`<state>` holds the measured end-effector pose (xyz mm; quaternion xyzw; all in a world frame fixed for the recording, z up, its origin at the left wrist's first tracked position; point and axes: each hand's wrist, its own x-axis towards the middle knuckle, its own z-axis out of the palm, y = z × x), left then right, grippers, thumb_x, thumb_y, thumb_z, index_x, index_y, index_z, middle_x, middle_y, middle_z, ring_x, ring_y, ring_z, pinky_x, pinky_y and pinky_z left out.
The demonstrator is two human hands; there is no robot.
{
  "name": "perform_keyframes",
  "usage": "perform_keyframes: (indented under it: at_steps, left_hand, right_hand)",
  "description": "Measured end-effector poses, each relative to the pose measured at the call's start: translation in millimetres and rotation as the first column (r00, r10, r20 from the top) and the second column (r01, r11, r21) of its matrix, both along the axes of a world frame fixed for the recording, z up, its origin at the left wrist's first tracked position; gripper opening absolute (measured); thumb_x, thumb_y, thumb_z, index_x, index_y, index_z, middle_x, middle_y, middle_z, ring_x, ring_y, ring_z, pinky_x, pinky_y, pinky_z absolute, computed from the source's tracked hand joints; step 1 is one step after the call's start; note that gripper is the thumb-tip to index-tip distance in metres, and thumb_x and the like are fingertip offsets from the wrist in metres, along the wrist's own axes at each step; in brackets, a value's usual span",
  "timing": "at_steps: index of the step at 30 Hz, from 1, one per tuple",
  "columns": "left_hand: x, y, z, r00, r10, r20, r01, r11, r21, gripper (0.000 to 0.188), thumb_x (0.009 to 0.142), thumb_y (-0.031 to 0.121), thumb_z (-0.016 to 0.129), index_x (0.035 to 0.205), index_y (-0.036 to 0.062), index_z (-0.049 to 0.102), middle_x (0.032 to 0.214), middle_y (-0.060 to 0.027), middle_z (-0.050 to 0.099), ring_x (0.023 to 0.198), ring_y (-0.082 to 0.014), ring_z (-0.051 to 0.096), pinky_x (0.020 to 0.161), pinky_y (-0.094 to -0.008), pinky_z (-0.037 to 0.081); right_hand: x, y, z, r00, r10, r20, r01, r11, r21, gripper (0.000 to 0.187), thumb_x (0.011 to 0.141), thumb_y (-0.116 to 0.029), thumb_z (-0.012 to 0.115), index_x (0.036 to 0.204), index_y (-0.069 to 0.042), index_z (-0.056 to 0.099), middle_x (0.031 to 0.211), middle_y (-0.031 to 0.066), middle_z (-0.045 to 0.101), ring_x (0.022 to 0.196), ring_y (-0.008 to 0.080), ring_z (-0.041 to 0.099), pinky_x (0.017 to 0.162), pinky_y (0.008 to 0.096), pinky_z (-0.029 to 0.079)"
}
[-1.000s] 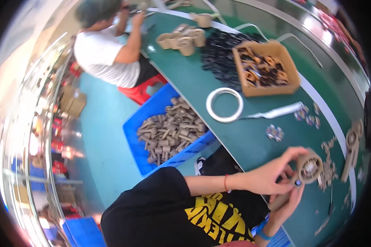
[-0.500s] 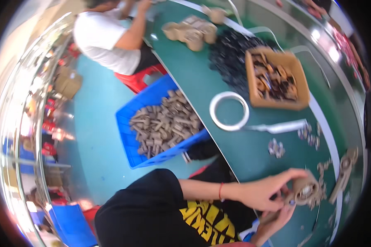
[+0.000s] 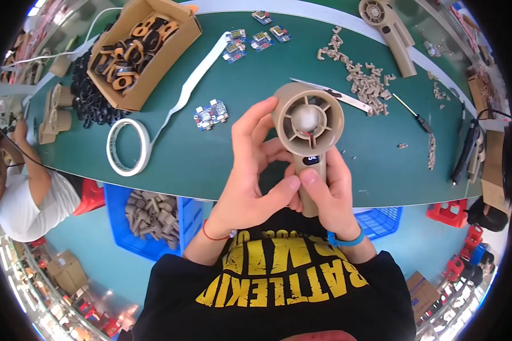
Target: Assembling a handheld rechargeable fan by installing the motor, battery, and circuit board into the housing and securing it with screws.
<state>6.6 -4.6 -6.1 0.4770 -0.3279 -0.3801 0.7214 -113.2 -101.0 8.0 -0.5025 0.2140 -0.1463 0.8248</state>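
A beige handheld fan (image 3: 305, 119) is in front of me, its round grille facing up and its handle pointing toward my body. My left hand (image 3: 253, 176) is curled at the fan's left side, fingers beside the round head and thumb against the handle. Wrapped around the handle from the right is my right hand (image 3: 329, 193), thumb pressed on its front below a small dark display (image 3: 311, 160). Part of the handle is hidden by my thumbs. Behind the fan head lies a thin, pointed metal tool (image 3: 352, 101), partly covered.
Across the green table lie circuit boards (image 3: 210, 115), a tape roll (image 3: 132, 170), a cardboard box (image 3: 168, 65) of black and orange rings, small beige parts (image 3: 367, 82), a screwdriver (image 3: 421, 120) and another fan (image 3: 401, 51). A blue crate (image 3: 190, 221) stands below the edge. A co-worker (image 3: 40, 193) sits left.
My view has swung to the right, over the table. The fan, earlier tilted at the lower right, now faces up in the middle between both hands.
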Motion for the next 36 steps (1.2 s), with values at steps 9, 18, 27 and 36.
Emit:
perform_keyframes:
  at_steps: [9,18,27,36]
  left_hand:
    - [-10,1,0,0.998,0.048,-0.027,-0.047,0.998,0.04,0.094,0.081,0.008,0.067,0.151,0.014,0.005,0.145,-0.0205,0.032,0.129,-0.0311,0.044,0.102,-0.0436,0.042]
    - [-4,-2,-5,0.997,0.037,0.061,-0.035,0.999,-0.037,0.087,0.083,-0.007,0.058,0.15,0.0109,0.005,0.143,-0.0196,0.036,0.124,-0.0315,0.054,0.101,-0.0435,0.046]
    - [-3,1,-7,0.993,0.095,-0.066,-0.099,0.993,-0.061,0.09,0.085,-0.002,0.061,0.153,0.0139,0.003,0.152,-0.0209,0.024,0.119,-0.0327,0.057,0.092,-0.0374,0.05]
    - [-4,8,-2,0.996,0.085,0.011,-0.085,0.996,-0.021,0.083,0.086,-0.001,0.058,0.151,0.0119,0.009,0.144,-0.0219,0.036,0.112,-0.0309,0.062,0.092,-0.0366,0.049]
  right_hand:
    - [-6,-3,-7,0.998,0.042,0.053,-0.046,0.997,0.067,0.031,0.096,-0.011,0.054,0.122,0.002,0.043,0.087,0.0056,0.061,0.061,0.0086,0.058,0.052,0.022,0.047]
    - [-6,-8,-9,0.985,0.082,0.149,-0.101,0.987,0.127,0.039,0.098,-0.018,0.046,0.13,0.003,0.04,0.102,0.0092,0.059,0.067,0.0121,0.059,0.057,0.0247,0.048]
    - [-37,-3,6,0.999,0.012,0.042,-0.019,0.986,0.164,0.045,0.1,-0.029,0.049,0.133,0.0,0.041,0.082,0.0082,0.06,0.057,0.0127,0.056,0.049,0.0238,0.045]
    - [-80,-29,62,0.659,-0.484,0.575,-0.351,-0.875,-0.334,0.019,0.086,-0.017,0.066,0.094,-0.001,0.06,0.094,0.0121,0.066,0.079,0.0282,0.065,0.07,0.0403,0.052]
